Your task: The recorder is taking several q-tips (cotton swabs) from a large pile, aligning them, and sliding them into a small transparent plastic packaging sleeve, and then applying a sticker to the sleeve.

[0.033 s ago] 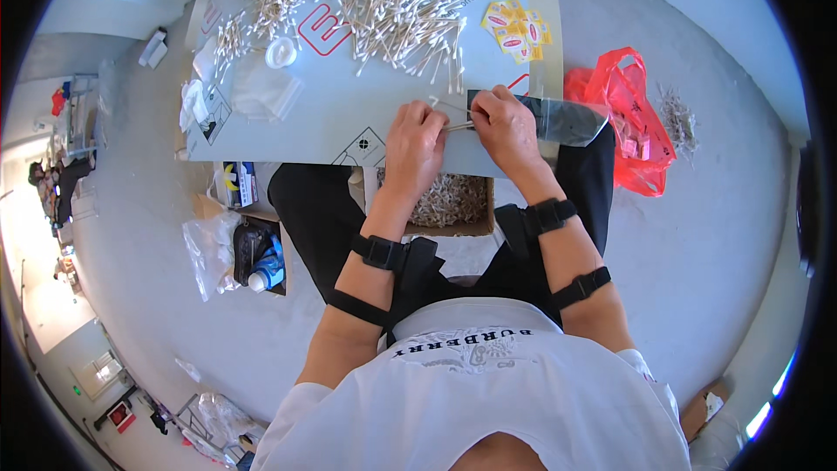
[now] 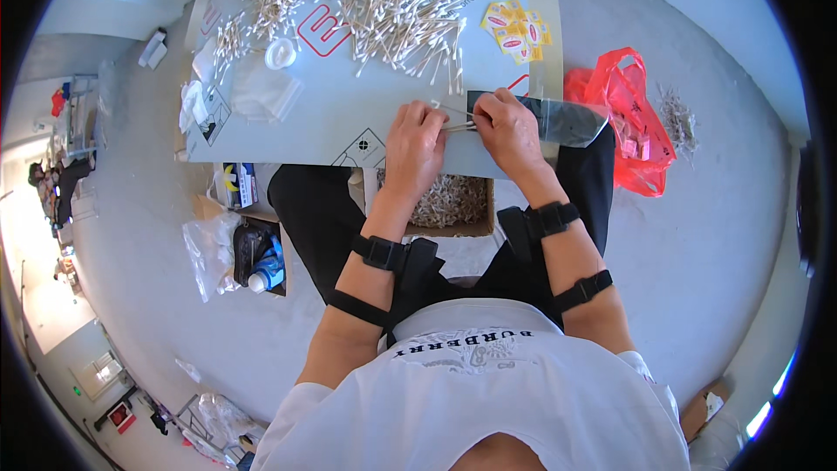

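Cotton swabs (image 2: 459,127), slim pale sticks with white tips, span the gap between the person's two hands in the head view, just above the near edge of a grey-blue tabletop (image 2: 331,126). Only a few sticks show there, nearly level and not quite parallel; their exact number cannot be told. The left hand (image 2: 415,138) is curled with the fingertips closed on the swabs, and the right hand (image 2: 507,129) pinches them between thumb and bent fingers.

Beyond the hands, a large loose heap of white-tipped swabs (image 2: 405,26) lies in a tangle on the tabletop, its sticks pointing every way. A small round white plastic tub (image 2: 280,54) stands beside the heap; its contents cannot be made out.

Below the table edge, between the knees, an open brown cardboard box (image 2: 453,230) holds a dense mass of short pale pieces. To the right, a bright red plastic bag (image 2: 649,176) contains small pinkish packets (image 2: 639,146). On the floor at left, another cardboard box (image 2: 286,277) holds a black pouch (image 2: 252,253) and a blue bottle with a white cap (image 2: 272,267).
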`<state>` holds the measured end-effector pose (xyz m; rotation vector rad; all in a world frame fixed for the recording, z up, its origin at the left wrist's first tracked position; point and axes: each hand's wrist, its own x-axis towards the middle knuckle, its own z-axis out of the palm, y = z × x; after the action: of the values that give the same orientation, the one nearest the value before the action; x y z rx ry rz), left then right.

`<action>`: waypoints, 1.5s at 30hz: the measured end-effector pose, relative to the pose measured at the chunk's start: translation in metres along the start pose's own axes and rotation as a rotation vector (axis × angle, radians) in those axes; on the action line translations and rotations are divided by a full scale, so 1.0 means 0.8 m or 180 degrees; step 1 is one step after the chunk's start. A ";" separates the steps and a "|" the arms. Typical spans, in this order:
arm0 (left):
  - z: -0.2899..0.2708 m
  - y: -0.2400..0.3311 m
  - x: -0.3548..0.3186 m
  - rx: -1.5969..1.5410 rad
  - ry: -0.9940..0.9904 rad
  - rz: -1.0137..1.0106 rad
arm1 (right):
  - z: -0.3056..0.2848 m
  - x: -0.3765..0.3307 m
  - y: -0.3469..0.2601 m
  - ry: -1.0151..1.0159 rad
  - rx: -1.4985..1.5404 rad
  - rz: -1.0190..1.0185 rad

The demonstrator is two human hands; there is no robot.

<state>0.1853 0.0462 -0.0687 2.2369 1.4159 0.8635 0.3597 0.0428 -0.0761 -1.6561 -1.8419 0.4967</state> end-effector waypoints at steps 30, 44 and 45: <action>-0.005 -0.007 0.047 0.0882 -0.0640 -0.0086 | -0.006 -0.017 -0.003 0.0218 0.0479 0.0087; 0.028 0.024 0.080 0.0804 -0.0344 -0.1143 | -0.015 0.006 0.001 0.0222 0.0847 0.0783; 0.030 0.027 0.083 0.0851 -0.0387 -0.1171 | -0.015 0.006 0.000 0.0100 0.0734 0.0742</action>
<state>0.2367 0.0967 -0.0538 2.0626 1.8934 0.4316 0.3673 0.0460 -0.0662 -1.7150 -1.5130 0.7476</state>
